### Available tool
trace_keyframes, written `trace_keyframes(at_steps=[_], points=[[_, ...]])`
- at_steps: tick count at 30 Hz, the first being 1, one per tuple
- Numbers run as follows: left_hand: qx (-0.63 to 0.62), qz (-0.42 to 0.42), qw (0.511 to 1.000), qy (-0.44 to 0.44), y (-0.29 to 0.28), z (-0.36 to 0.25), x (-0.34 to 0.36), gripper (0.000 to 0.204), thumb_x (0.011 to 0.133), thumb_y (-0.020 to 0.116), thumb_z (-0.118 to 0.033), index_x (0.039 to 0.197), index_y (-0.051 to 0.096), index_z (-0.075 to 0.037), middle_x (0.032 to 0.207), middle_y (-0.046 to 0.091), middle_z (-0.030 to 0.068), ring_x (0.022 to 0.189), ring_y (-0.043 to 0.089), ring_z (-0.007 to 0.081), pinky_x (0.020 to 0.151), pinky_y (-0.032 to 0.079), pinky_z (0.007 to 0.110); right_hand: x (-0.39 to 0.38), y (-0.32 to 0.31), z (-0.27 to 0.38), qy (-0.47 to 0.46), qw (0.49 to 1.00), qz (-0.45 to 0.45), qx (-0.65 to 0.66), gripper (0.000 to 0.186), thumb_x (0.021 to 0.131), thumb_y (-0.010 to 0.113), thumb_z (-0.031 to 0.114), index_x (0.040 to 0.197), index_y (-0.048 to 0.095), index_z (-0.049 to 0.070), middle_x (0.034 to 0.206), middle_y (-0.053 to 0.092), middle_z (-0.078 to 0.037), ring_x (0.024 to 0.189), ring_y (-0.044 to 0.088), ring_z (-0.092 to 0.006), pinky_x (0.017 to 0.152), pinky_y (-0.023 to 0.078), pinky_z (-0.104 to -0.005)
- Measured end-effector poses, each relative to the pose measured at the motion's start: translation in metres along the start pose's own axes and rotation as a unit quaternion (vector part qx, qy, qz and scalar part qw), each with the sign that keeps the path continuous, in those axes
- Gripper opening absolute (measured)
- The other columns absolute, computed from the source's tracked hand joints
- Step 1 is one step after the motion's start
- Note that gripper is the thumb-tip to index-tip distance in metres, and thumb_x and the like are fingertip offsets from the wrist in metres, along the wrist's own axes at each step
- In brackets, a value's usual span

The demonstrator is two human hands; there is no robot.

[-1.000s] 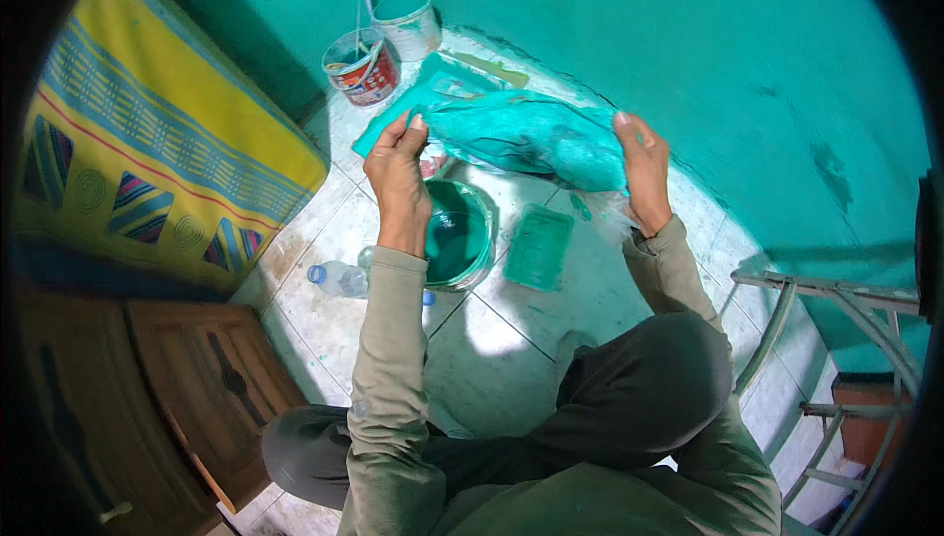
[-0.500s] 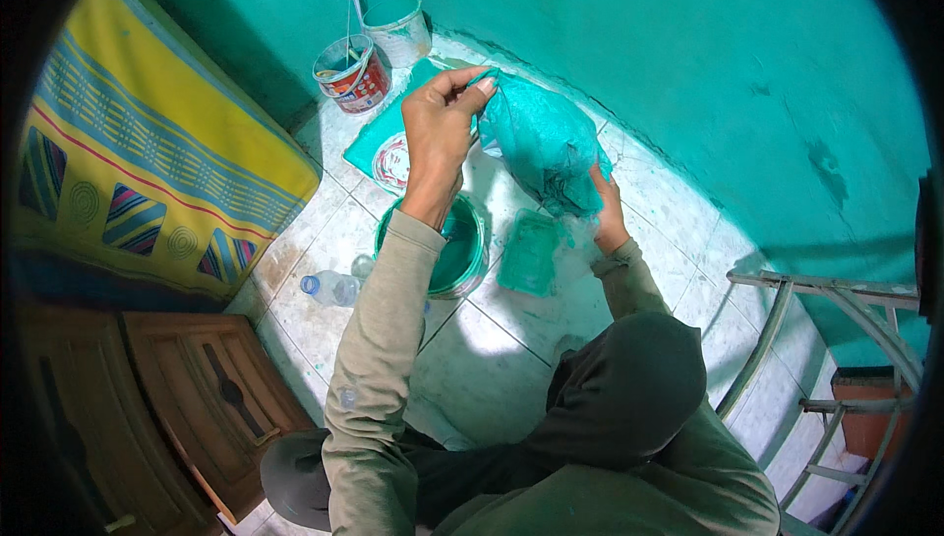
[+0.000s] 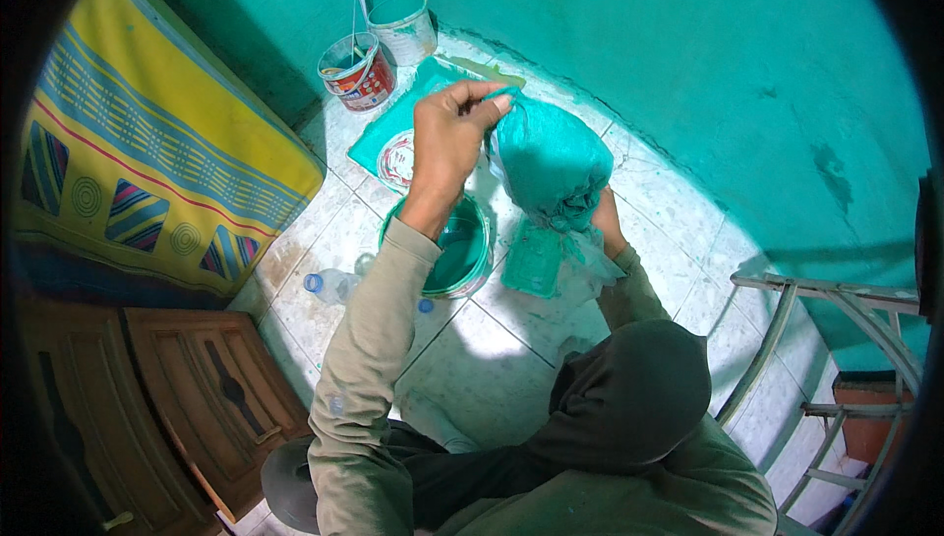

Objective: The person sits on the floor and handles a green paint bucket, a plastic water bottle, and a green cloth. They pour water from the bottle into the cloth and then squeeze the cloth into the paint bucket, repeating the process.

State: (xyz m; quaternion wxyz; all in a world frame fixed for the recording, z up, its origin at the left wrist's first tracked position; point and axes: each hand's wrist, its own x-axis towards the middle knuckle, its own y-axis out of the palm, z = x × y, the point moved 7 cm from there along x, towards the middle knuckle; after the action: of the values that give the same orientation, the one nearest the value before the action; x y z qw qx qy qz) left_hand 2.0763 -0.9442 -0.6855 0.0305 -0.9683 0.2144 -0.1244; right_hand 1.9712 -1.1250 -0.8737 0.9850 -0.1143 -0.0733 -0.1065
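Note:
I pinch the top corner of a crumpled teal paint-smeared plastic bag (image 3: 551,157) with my left hand (image 3: 457,133), raised at mid-view. My right hand (image 3: 607,221) grips the bag's lower right part, its fingers mostly hidden behind it. Clear crinkled plastic trails below the bag. Under my left forearm stands an open bucket (image 3: 465,263) of green paint. Right of it lies a small green rectangular tray (image 3: 528,266). Behind my left hand, a larger teal item (image 3: 369,143) on the floor carries a round red-and-white lid (image 3: 396,157).
Two buckets (image 3: 403,20) with poles stand by the teal wall (image 3: 688,64). A clear bottle (image 3: 334,288) lies on the tiled floor (image 3: 492,339). A yellow patterned cloth (image 3: 167,152) hangs left above wooden doors (image 3: 211,388). A metal ladder (image 3: 787,329) leans at right.
My left hand has moved right and up, bringing its end of the bag toward the other. The bag, earlier stretched sideways, now hangs bunched; my right hand is slightly lower and further left.

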Motion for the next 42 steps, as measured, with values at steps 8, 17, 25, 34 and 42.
trace_keyframes(at_steps=[8,17,25,34,42], points=[[-0.015,-0.004,1.000,0.000,-0.008,-0.013,-0.004,0.018,0.084,0.070,-0.007,0.100,0.070,0.002,0.084,0.068,0.0041,0.073,0.058,0.0078,0.066,0.046,0.022,-0.021,0.032,0.036,0.099,0.769,0.048,0.629,0.067,0.099,0.030,0.048,0.149,0.021,0.004,0.150,0.034,-0.013,0.137,0.033,-0.0286,0.116,0.018,-0.0450],[0.037,0.057,0.996,0.049,0.031,-0.036,-0.006,0.016,0.084,0.069,-0.007,0.098,0.070,0.001,0.084,0.067,0.0027,0.074,0.058,0.0066,0.066,0.045,0.021,0.001,0.010,0.097,-0.083,0.981,-0.092,0.148,0.049,0.099,0.049,0.035,0.133,0.047,0.000,0.119,0.058,-0.008,0.107,0.055,-0.0160,0.090,0.046,-0.0312],[0.037,0.038,0.997,0.050,0.025,-0.028,-0.002,0.016,0.084,0.069,-0.007,0.097,0.070,0.003,0.086,0.068,0.0034,0.075,0.058,0.0072,0.069,0.046,0.022,0.017,-0.001,0.059,0.052,0.953,-0.161,0.251,0.034,0.098,0.054,0.027,0.116,0.060,-0.001,0.106,0.064,-0.005,0.095,0.057,-0.0127,0.085,0.046,-0.0299],[0.059,0.034,0.996,0.062,0.019,-0.038,0.001,0.017,0.083,0.069,-0.007,0.097,0.070,0.003,0.084,0.067,0.0032,0.074,0.058,0.0072,0.067,0.045,0.022,0.014,0.014,0.079,-0.026,0.966,-0.091,0.241,0.033,0.097,0.053,0.025,0.117,0.059,0.000,0.106,0.064,-0.005,0.093,0.060,-0.0132,0.083,0.050,-0.0296],[0.073,0.062,0.991,0.098,0.034,-0.060,-0.005,0.020,0.083,0.069,-0.010,0.098,0.069,0.004,0.083,0.068,0.0040,0.074,0.058,0.0081,0.067,0.047,0.022,0.007,0.036,0.070,0.045,0.896,0.019,0.441,0.063,0.097,0.042,0.052,0.138,0.041,0.004,0.135,0.050,-0.012,0.121,0.051,-0.0226,0.102,0.042,-0.0413]])
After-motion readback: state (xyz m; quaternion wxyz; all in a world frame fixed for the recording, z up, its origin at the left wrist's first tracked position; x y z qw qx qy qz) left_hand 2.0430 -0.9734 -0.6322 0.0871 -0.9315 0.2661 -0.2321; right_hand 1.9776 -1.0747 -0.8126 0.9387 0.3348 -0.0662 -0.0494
